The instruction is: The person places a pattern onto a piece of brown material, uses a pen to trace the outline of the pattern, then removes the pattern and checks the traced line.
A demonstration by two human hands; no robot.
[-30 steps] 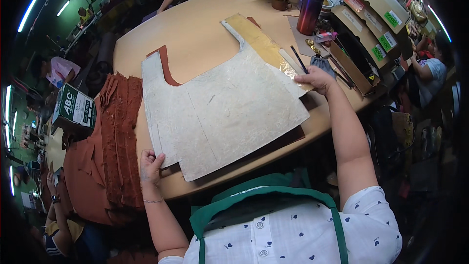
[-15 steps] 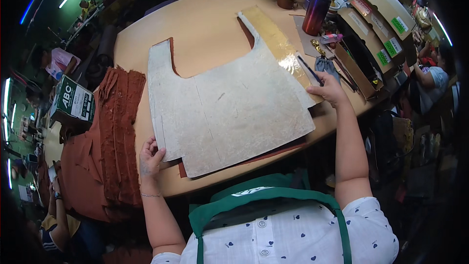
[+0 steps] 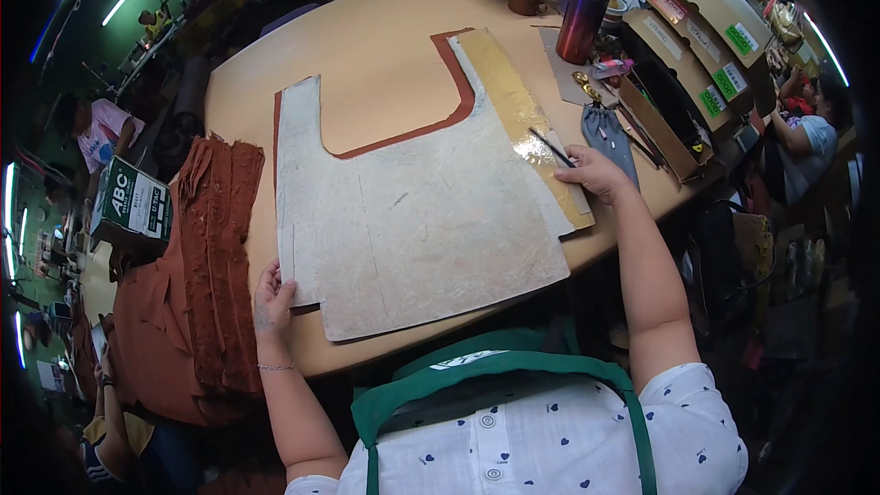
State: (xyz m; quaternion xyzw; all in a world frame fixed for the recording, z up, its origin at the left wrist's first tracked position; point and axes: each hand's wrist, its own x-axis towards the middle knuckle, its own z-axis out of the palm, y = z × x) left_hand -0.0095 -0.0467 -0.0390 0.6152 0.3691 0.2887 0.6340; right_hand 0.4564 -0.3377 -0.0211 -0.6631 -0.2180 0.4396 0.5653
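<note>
Far L: stack of rust-brn leather (image 3: 220,266). L hand (image 3: 272,298) pinched on lower-L edge of pale U-notched template (image 3: 422,229), which sits over brn leather piece (image 3: 467,96) (peeks out round notch) on tan table (image 3: 385,55). R hand (image 3: 596,174) clamped on dark pen (image 3: 552,148) & template's yellow strip (image 3: 519,110). Farther R: red-purple bottle (image 3: 585,20).

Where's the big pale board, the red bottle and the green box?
Pale board (image 3: 426,229): head view, middle of its face.
Red bottle (image 3: 583,24): head view, its shiny side.
Green box (image 3: 131,203): head view, its labelled side.
</note>
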